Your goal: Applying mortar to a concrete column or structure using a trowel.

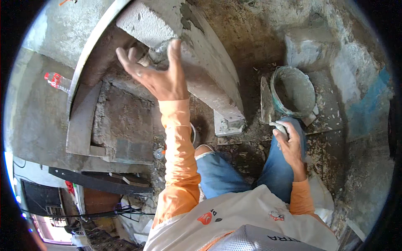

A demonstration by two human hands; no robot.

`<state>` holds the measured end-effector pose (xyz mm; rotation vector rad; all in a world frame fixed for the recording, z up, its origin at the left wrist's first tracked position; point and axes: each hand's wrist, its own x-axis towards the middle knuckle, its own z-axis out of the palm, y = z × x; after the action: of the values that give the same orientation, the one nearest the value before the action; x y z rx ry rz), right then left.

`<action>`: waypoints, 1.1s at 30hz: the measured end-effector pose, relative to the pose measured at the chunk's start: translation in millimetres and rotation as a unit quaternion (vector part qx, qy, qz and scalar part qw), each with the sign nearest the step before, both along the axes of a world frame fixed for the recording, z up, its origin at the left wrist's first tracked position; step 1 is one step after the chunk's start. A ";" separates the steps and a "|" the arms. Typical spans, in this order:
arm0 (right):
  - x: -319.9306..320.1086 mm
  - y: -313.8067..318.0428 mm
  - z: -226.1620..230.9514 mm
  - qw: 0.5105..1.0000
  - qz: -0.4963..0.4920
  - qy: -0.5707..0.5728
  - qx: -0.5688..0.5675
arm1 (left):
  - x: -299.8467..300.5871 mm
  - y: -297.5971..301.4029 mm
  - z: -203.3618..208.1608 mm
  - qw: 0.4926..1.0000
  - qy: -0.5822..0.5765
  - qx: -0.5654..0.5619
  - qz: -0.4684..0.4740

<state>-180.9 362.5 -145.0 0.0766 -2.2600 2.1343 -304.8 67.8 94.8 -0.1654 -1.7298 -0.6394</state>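
Observation:
My left hand (161, 81) is raised with its fingers spread apart, just in front of a pale rough-faced block (146, 27) set at the end of a plastered masonry wall (209, 58). Nothing shows in its grip, though part of the hollow behind the fingers is hidden. My right hand (289, 144), low by my right knee, is closed round the handle of a trowel (265, 100). The trowel's mortar-smeared blade points away from me, alongside a bucket (310, 94) coated in grey mortar, with grey mix inside.
A clear plastic bottle with a red label (56, 80) lies at far left, beyond a curved pale edge (86, 54). A rough concrete ledge (123, 117) sits left of my arm. Crumbs and debris litter the floor around the bucket. Dark cables (125, 213) cross the lower left.

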 end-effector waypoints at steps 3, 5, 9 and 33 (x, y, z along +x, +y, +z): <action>-5.2 -5.7 -3.3 1.000 0.021 -0.007 -0.016 | -8.0 14.1 21.5 0.990 -0.058 0.114 -0.057; -13.0 -8.9 -7.1 0.998 0.037 -0.014 -0.039 | -22.0 12.8 26.6 0.998 -0.054 0.004 0.037; -18.8 -8.3 -24.5 0.999 0.027 -0.003 -0.019 | -31.5 10.7 25.5 0.997 -0.045 0.036 0.044; -221.4 -117.7 154.3 0.935 0.092 0.337 0.060 | -18.4 3.4 35.4 0.990 -0.112 0.034 0.076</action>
<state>-402.3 244.9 9.3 0.9012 -1.9977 1.6579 -323.2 71.2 130.3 0.0876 -1.9121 -0.6214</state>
